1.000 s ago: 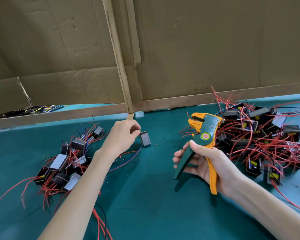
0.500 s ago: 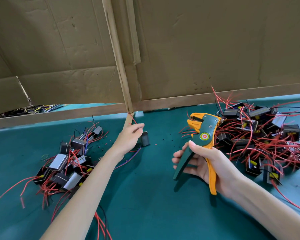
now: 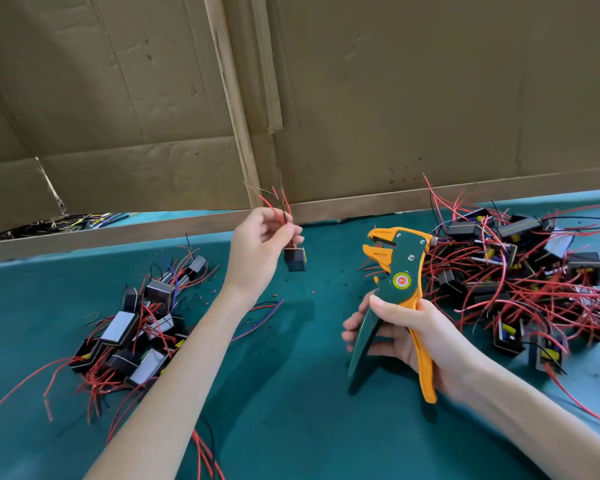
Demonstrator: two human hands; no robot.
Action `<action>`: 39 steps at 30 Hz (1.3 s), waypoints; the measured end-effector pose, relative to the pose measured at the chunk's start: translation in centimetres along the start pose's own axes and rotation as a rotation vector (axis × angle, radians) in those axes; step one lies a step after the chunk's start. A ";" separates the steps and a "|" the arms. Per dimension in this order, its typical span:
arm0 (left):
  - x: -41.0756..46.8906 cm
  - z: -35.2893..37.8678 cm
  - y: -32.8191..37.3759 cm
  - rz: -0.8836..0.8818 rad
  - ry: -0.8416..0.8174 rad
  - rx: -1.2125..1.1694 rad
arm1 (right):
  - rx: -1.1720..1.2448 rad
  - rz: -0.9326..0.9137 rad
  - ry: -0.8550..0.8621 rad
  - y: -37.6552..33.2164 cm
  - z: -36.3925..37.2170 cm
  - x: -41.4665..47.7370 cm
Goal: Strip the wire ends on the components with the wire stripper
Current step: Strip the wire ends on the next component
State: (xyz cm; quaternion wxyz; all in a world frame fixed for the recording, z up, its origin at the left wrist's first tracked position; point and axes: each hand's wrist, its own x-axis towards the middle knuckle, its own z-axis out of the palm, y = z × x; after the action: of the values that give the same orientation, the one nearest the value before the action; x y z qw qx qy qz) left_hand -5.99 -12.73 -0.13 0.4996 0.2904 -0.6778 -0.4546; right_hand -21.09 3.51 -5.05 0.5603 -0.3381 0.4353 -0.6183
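Observation:
My left hand [image 3: 257, 247] pinches the red wires [image 3: 278, 206] of a small black component [image 3: 295, 259], which hangs just above the green table [image 3: 291, 393]; the wire ends stick up past my fingers. My right hand [image 3: 416, 341] grips the handles of the orange and green wire stripper [image 3: 395, 271], upright, its jaws pointing left toward the component and a short gap away from it.
A pile of black components with red wires [image 3: 520, 271] lies at the right, a smaller pile [image 3: 142, 327] at the left. Bits of stripped insulation dot the mat between them. A cardboard wall [image 3: 361, 98] closes off the back of the table.
My left hand picked the component off the table by its wires and lifted it up and rightward. The right hand and stripper stayed nearly in place.

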 end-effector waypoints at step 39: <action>-1.8 -0.5 4.6 -0.006 -0.528 0.227 | -0.071 -0.007 -0.315 0.2 -0.2 -0.5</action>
State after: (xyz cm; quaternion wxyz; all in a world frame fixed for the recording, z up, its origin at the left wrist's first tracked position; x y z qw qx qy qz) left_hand -4.62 -9.47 3.32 0.2687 0.2182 -0.8300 -0.4373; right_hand -21.16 4.01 -5.24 0.6073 -0.4519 0.3623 -0.5438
